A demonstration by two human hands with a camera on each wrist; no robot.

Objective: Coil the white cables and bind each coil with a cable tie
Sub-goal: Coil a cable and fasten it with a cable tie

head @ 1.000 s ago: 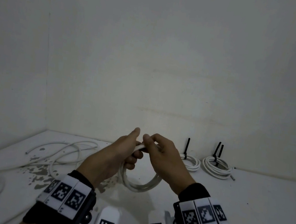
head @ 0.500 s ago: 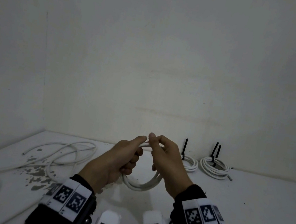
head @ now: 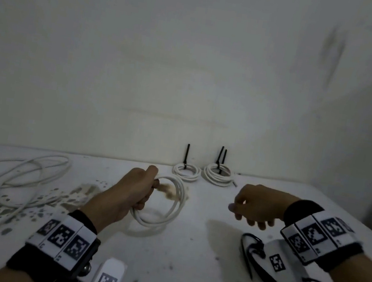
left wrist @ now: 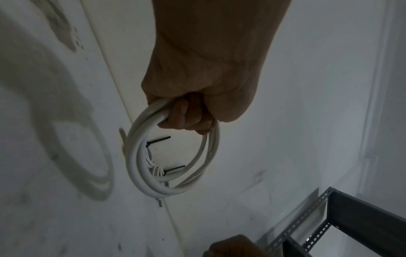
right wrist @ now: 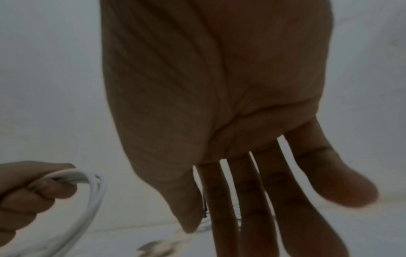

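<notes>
- Two tied coils (head: pixel 202 172) sit at the back of the table (head: pixel 187 257), each bound with a black tie.
- My left hand (head: pixel 133 187) grips a third white coil (head: pixel 170 207), unbound, above the table.
- My right hand (head: pixel 256 207) is empty and relaxed, near the black cable ties (head: pixel 250 249).
- Loose white cable (head: pixel 18 171) on my left is uncoiled.

Bare strip of table (head: pixel 197 251) open between left hand (head: pixel 132 195) with coil (head: pixel 165 205) and right hand (head: pixel 258 206). Right hand empty, fingers spread, hanging above table. Black cable ties (head: pixel 255 264) lie just under right wrist, partly hidden, count unclear. Two tied coils (head: pixel 202 173) block back edge by wall (head: pixel 191 69). Loose cables (head: pixel 17 178) sprawl across left side. Metal rack (left wrist: pixel 351 224) stands off to right, probably beyond table edge.
</notes>
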